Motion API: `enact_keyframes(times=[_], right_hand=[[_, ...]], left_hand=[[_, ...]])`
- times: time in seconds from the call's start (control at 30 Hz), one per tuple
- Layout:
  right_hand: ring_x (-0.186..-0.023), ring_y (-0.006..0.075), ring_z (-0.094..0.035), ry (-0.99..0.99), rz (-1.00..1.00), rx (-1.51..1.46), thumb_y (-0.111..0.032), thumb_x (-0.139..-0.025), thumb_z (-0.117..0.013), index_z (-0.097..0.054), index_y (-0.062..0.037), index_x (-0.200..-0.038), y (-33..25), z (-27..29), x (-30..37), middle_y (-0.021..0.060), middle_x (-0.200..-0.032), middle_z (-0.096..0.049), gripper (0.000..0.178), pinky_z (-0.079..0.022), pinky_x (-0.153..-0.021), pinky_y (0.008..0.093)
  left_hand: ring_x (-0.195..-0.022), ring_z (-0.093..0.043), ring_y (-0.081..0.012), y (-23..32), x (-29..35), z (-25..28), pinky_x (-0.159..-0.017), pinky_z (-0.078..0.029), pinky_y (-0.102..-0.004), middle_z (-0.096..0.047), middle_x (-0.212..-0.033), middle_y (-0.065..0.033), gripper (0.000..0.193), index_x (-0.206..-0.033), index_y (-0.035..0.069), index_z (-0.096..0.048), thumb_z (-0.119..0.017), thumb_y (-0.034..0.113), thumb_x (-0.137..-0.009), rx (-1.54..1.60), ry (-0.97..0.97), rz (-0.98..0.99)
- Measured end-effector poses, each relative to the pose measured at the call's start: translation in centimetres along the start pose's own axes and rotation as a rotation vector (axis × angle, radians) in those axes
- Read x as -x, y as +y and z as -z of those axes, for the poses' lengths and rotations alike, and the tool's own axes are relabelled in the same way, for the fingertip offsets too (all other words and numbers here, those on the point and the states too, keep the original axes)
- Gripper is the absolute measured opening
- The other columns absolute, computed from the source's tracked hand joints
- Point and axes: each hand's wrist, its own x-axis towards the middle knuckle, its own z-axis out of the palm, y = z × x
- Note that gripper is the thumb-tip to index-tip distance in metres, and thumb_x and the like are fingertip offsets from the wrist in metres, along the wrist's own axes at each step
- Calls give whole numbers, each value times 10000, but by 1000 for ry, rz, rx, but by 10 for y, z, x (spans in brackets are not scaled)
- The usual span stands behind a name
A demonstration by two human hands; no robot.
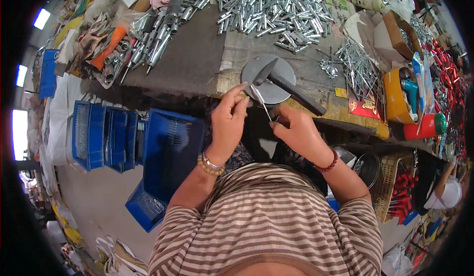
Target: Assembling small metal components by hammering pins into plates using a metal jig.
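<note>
A slim metal rod with a thicker silver sleeve (257,94) at its upper end slants between my hands at the bench edge. My right hand (298,132) is closed, pinching the rod's thin lower end between thumb and fingers. Just beside the sleeve's top, my left hand (228,120) has its bent fingers apart; whether a fingertip touches the sleeve is unclear. Beyond them lies a round grey metal plate (252,71). Across it rests a hammer with a dark head (265,72), its handle (298,95) reaching right over the bench edge.
Many short silver sleeves (276,11) are heaped at the back of the bench. Thin rods (360,68) lie piled to the right, near a yellow holder (396,98). Sockets and tools (160,43) crowd the left. Blue bins (173,177) stand below; a basket (385,187) is lower right.
</note>
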Motion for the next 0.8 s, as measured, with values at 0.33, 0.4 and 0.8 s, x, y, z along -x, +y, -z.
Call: enact_keyframes(times=[0.33,0.4,0.8], right_hand=[[-597,198,-580,17,-41,-68,-101,-896,-729,-655,17,-1110,-8,-27,9,154,-701,-631,255,-474,-587,360],[-622,197,-603,1,-15,-85,-89,-896,-728,-657,5,-1128,-8,-33,9,158,-729,-649,260,-492,-607,352],[-617,36,-556,123,-212,-344,-98,-1020,-627,-654,-39,-1308,21,6,-14,13,-877,-687,295,-440,-540,193]], left_hand=[[-740,-587,-68,6,13,-5,-629,-483,-212,-733,-975,-81,627,-1542,25,-404,-690,94,-988,534,-78,332],[-726,-573,-65,4,14,0,-622,-468,-211,-724,-957,-71,615,-1523,26,-412,-697,93,-982,517,-37,318],[-757,-647,-127,-184,98,168,-610,-501,-281,-712,-903,-73,466,-1333,11,-579,-731,75,-897,49,509,660]])
